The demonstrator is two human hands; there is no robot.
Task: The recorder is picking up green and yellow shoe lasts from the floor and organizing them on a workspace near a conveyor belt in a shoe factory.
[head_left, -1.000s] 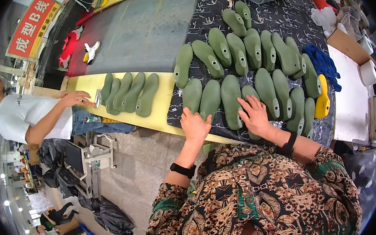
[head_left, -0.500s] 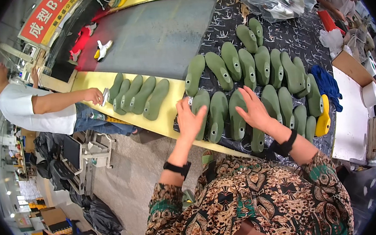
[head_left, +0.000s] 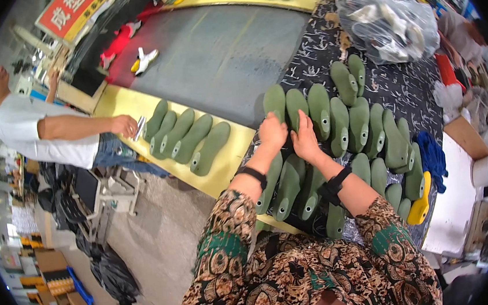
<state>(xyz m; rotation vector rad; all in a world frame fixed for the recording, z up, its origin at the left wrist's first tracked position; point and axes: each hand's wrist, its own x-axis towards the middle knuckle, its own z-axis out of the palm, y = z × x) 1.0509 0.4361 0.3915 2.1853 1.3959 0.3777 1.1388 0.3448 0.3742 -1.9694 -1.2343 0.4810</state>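
Green shoe lasts lie in rows on a dark patterned cloth in front of me. My left hand (head_left: 273, 132) is closed around the lower end of the leftmost last (head_left: 274, 99) in the far row. Beside it, my right hand (head_left: 305, 139) has its fingers around the lower end of the neighbouring last (head_left: 296, 102). Both lasts lie with their toe ends pointing away from me; their lower ends are hidden by my fingers. Nearer to me, under my forearms, are more lasts, among them a green last (head_left: 288, 184). A yellow last (head_left: 419, 200) lies at the right end.
On the yellow board (head_left: 223, 180) at left are several green lasts (head_left: 211, 148); a person (head_left: 50, 131) stands there, one hand near them. Beyond runs a grey conveyor belt (head_left: 212, 51) with a white-and-yellow shoe (head_left: 144, 61). A clear plastic bag (head_left: 386, 21) and blue cloth (head_left: 430, 159) lie rightward.
Both my hands have moved away from me, from above the near row to the two leftmost lasts of the far row, and closed on them. The view has shifted.
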